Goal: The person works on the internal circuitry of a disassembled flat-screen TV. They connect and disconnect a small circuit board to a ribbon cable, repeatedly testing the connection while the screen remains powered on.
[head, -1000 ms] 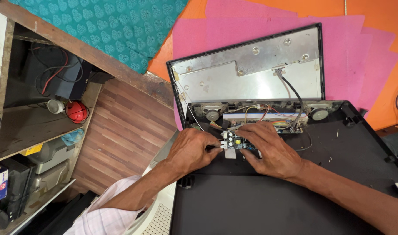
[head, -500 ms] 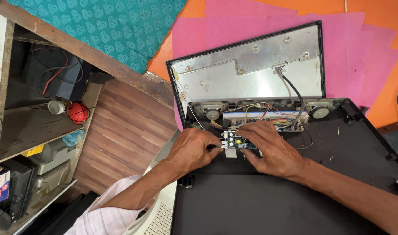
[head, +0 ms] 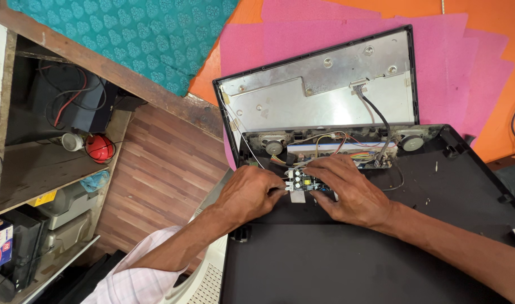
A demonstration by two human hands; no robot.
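While both hands stay on the small circuit board (head: 303,182), almost nothing moves since a second ago.

At the left, the left hand (head: 250,194) keeps its fingers pinched together on the board's left edge; the board lies on the black back cover (head: 381,247), just below the opened monitor panel (head: 319,90). The right hand (head: 350,191) still rests over its right side, fingers spread flat, so the work holds at the same step.
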